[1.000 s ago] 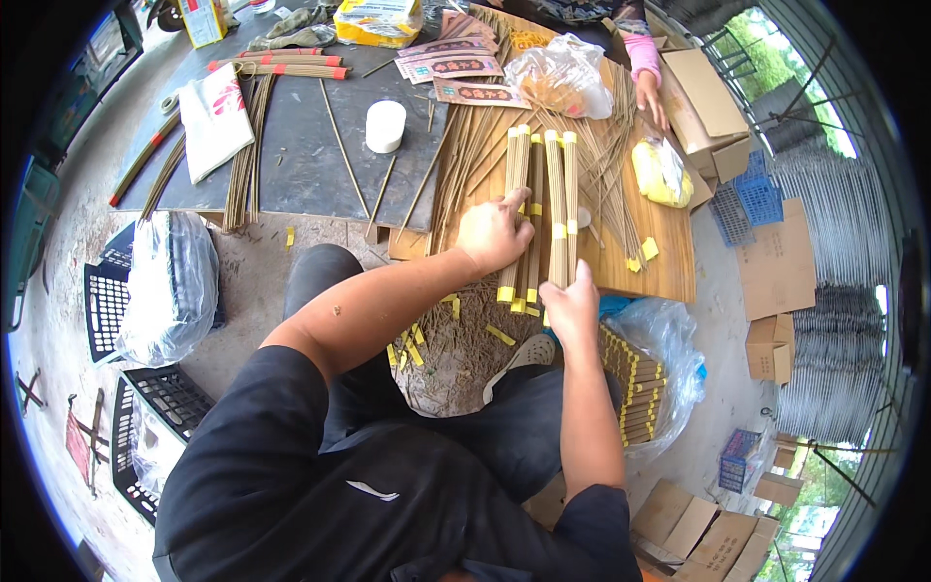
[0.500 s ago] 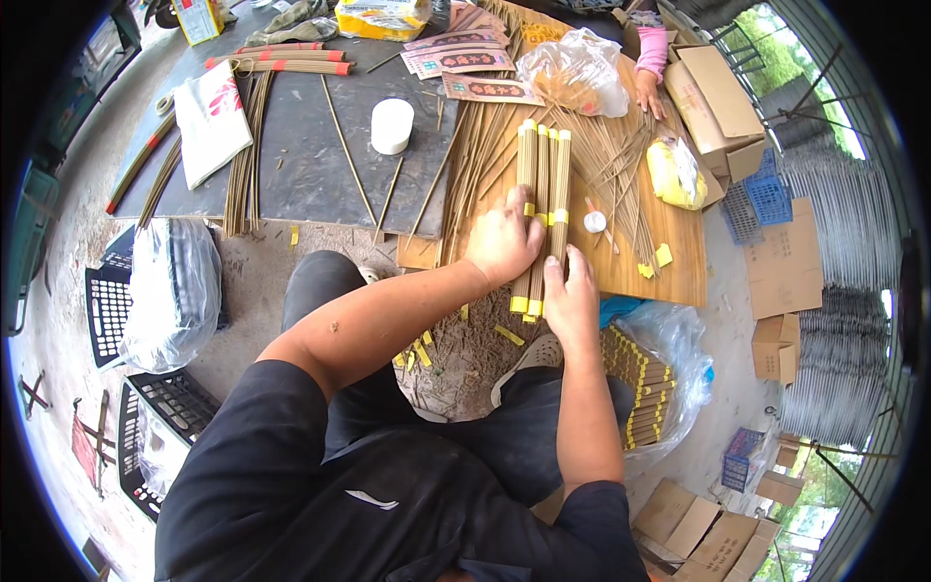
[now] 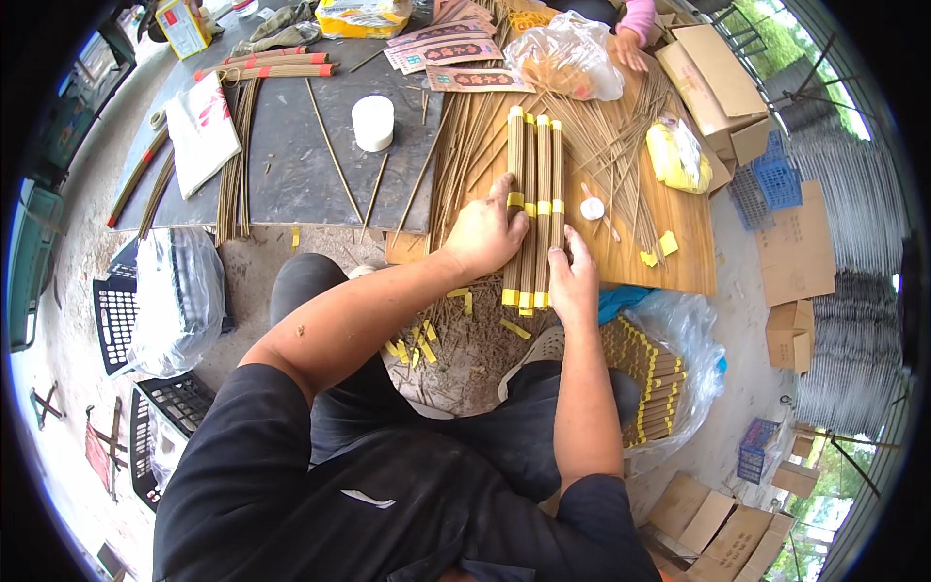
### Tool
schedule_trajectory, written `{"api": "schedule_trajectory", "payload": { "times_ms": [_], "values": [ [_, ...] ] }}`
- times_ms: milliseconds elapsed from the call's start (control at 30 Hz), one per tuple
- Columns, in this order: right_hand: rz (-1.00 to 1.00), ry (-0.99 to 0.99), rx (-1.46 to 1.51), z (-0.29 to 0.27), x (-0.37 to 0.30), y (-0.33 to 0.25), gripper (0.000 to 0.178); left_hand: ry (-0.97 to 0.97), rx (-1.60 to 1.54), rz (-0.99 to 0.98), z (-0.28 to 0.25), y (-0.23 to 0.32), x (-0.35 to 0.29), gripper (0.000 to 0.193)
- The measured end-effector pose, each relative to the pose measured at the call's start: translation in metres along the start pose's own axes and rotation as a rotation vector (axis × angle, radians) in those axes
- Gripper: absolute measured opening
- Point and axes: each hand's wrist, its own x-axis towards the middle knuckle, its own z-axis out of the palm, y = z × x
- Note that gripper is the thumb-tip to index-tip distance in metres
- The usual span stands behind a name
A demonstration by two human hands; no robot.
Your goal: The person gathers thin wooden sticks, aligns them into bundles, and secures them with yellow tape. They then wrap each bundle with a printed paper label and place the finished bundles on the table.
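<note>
Several bundles of thin brown incense sticks (image 3: 529,252) lie side by side, their ends and middles wrapped in yellow paper bands. They rest on the wooden tabletop (image 3: 679,242), and their lower ends stick out past its near edge. My left hand (image 3: 487,233) grips the leftmost bundle around its middle band, with fingers curled over it. Against the rightmost bundle, lower down, my right hand (image 3: 574,276) is closed with thumb and fingers at its side. The undersides of the bundles and some fingertips are hidden.
Loose sticks (image 3: 606,136), a small white cup (image 3: 592,209) and a yellow packet (image 3: 677,160) lie around. A white roll (image 3: 373,123) stands on the dark table (image 3: 291,165). Another person's hand (image 3: 628,50) is at the far side. A plastic bag of bundles (image 3: 650,378) stands by my right knee.
The bundles, now slightly spread apart at their upper ends, are still between my hands. My left hand's grip stays near the middle bands. The other person's hand has moved farther away.
</note>
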Motion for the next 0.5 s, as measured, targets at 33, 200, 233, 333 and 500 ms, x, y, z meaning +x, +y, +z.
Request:
{"api": "schedule_trajectory", "payload": {
  "times_ms": [33, 200, 233, 333, 500],
  "values": [
    [-0.014, 0.011, -0.036, -0.002, 0.000, 0.000, 0.052, -0.008, 0.014, -0.012, 0.000, 0.001, 0.000, 0.067],
    [0.019, 0.026, -0.157, -0.004, 0.001, -0.008, 0.054, 0.108, 0.160, 0.064, 0.006, -0.004, -0.002, 0.071],
    [0.037, 0.021, -0.178, -0.004, 0.002, -0.008, 0.054, 0.071, 0.148, 0.017, 0.005, -0.002, -0.002, 0.072],
    [0.085, 0.014, -0.221, -0.005, 0.001, -0.010, 0.056, 0.024, 0.179, -0.038, 0.002, 0.002, 0.002, 0.072],
    [0.000, 0.175, -0.257, -0.008, -0.004, -0.008, 0.040, -0.110, 0.374, -0.199, -0.004, 0.016, 0.015, 0.052]
  ]
}}
